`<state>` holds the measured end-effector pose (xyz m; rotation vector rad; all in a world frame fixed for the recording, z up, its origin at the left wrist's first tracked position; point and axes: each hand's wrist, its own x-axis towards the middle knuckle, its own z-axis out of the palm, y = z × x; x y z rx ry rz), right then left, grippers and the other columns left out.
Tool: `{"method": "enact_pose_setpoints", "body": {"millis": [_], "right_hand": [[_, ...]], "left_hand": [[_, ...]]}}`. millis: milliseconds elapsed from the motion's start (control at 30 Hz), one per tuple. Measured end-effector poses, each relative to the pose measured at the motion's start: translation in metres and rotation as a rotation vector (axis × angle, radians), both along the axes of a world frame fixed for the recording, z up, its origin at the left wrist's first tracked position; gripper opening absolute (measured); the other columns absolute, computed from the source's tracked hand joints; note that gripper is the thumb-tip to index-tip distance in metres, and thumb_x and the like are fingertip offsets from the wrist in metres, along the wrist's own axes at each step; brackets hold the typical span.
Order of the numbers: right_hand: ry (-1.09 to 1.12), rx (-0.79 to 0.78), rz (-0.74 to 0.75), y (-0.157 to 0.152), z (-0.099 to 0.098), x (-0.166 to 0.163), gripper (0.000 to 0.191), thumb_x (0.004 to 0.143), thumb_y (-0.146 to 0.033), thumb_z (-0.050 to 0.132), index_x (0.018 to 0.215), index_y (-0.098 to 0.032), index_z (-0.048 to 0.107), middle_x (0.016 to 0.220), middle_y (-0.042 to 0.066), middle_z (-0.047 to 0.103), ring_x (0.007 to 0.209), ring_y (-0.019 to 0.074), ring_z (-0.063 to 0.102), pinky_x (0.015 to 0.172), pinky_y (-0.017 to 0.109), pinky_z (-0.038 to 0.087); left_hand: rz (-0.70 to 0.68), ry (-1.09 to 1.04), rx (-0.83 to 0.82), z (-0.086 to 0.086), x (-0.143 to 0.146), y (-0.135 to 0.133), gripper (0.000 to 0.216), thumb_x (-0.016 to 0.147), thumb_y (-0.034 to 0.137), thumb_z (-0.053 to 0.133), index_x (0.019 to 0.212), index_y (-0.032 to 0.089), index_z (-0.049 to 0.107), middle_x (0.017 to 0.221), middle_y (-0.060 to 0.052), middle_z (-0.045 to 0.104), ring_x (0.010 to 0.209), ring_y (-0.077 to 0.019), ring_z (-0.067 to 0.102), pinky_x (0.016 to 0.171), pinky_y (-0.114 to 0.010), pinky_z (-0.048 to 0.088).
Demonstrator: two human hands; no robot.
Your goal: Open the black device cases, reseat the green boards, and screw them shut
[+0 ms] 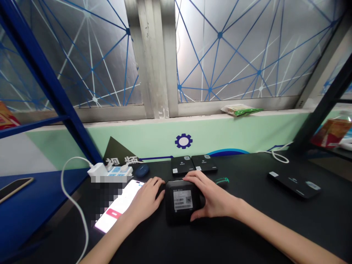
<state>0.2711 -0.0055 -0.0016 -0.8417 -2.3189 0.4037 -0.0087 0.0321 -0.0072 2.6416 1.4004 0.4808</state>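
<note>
A black square box-shaped device (183, 216) with rounded corners sits on the black table in front of me, its printed label with a QR code facing up. Wrapped around its right side is my right hand (207, 196), thumb at the near edge and fingers over the far edge. My left hand (150, 196) rests just left of the device, fingers stretched forward and thumb apart, holding nothing. Whether its fingertips touch the device I cannot tell. A lit phone (121, 209) lies partly under my left forearm. Behind my right hand, a green-edged item (222, 180) shows partly.
Two flat black boxes (182, 165) lie side by side against the wall; another black box (294, 184) is at the right. A power strip (117, 171) with a white cable (74, 201) and a dark mouse (142, 169) stand back left. A second phone (13, 189) lies far left.
</note>
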Motion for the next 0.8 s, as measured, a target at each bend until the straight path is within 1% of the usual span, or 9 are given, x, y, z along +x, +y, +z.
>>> {"method": "enact_pose_setpoints", "body": {"millis": [100,200,333,400,500,600,667,733,800], "right_hand": [[0.016,0.037,0.003,-0.001,-0.002,-0.001,0.096,0.068,-0.045,0.087,0.144,-0.021,0.035,0.142,0.019,0.044,0.132,0.0342,0.045,0.109,0.049,0.042],[0.053,0.034,0.023,0.000,-0.007,-0.001,0.088,0.075,-0.042,0.083,0.145,-0.023,0.033,0.136,0.017,0.049,0.124,0.0308,0.053,0.103,0.046,0.049],[0.055,0.150,0.017,-0.001,-0.012,0.001,0.051,0.095,-0.030,0.063,0.140,-0.023,0.040,0.129,0.014,0.055,0.116,0.0242,0.060,0.096,0.038,0.054],[0.041,0.237,-0.005,-0.003,-0.013,0.002,0.037,0.099,-0.025,0.055,0.135,-0.022,0.046,0.124,0.013,0.060,0.110,0.0219,0.064,0.089,0.034,0.057],[0.021,0.367,-0.010,-0.007,-0.014,0.001,0.026,0.100,-0.023,0.051,0.126,-0.021,0.054,0.119,0.013,0.066,0.102,0.0201,0.069,0.082,0.029,0.058],[-0.009,0.450,0.030,-0.012,-0.014,-0.001,0.022,0.100,-0.021,0.049,0.119,-0.021,0.060,0.120,0.013,0.069,0.099,0.0197,0.071,0.082,0.029,0.058],[-0.020,0.437,0.074,-0.014,-0.012,-0.003,0.019,0.099,-0.021,0.050,0.113,-0.021,0.062,0.121,0.013,0.070,0.099,0.0198,0.072,0.085,0.031,0.058],[-0.013,0.383,0.130,-0.016,-0.009,-0.005,0.016,0.096,-0.021,0.053,0.109,-0.020,0.062,0.120,0.013,0.072,0.105,0.0199,0.071,0.091,0.031,0.057],[-0.014,0.305,0.177,-0.017,-0.007,-0.008,0.020,0.093,-0.020,0.056,0.112,-0.017,0.062,0.118,0.013,0.073,0.112,0.0199,0.068,0.097,0.031,0.054]], "left_hand": [[-0.007,-0.013,-0.010,0.001,0.000,0.000,0.030,0.094,0.029,0.044,0.119,0.022,0.059,0.120,-0.010,0.063,0.107,-0.0302,0.061,0.088,-0.043,0.051],[-0.013,-0.055,-0.029,0.003,0.000,0.000,0.028,0.094,0.032,0.045,0.117,0.023,0.060,0.117,-0.009,0.064,0.106,-0.0293,0.061,0.088,-0.042,0.051],[-0.005,-0.113,-0.070,0.008,0.001,0.000,0.027,0.096,0.037,0.045,0.115,0.025,0.060,0.117,-0.007,0.063,0.106,-0.0279,0.061,0.089,-0.041,0.051],[-0.003,-0.124,-0.080,0.009,0.001,0.000,0.026,0.097,0.037,0.044,0.113,0.025,0.061,0.117,-0.007,0.063,0.107,-0.0276,0.061,0.090,-0.042,0.050],[-0.013,-0.119,-0.075,0.007,0.001,0.000,0.025,0.098,0.036,0.043,0.113,0.025,0.060,0.117,-0.007,0.062,0.107,-0.0271,0.060,0.091,-0.042,0.049],[-0.015,-0.111,-0.060,0.004,0.000,0.002,0.024,0.098,0.036,0.045,0.113,0.025,0.059,0.117,-0.007,0.061,0.106,-0.0265,0.060,0.091,-0.041,0.049],[-0.015,-0.108,-0.058,0.002,-0.001,0.003,0.024,0.098,0.037,0.045,0.113,0.025,0.060,0.117,-0.007,0.061,0.106,-0.0262,0.060,0.092,-0.041,0.049],[-0.016,-0.105,-0.058,0.001,-0.001,0.004,0.024,0.098,0.037,0.045,0.113,0.025,0.060,0.117,-0.006,0.061,0.107,-0.0260,0.060,0.092,-0.041,0.049],[-0.009,-0.109,-0.058,0.001,-0.002,0.004,0.024,0.099,0.038,0.044,0.113,0.025,0.060,0.118,-0.006,0.061,0.107,-0.0259,0.060,0.093,-0.041,0.049]]}}
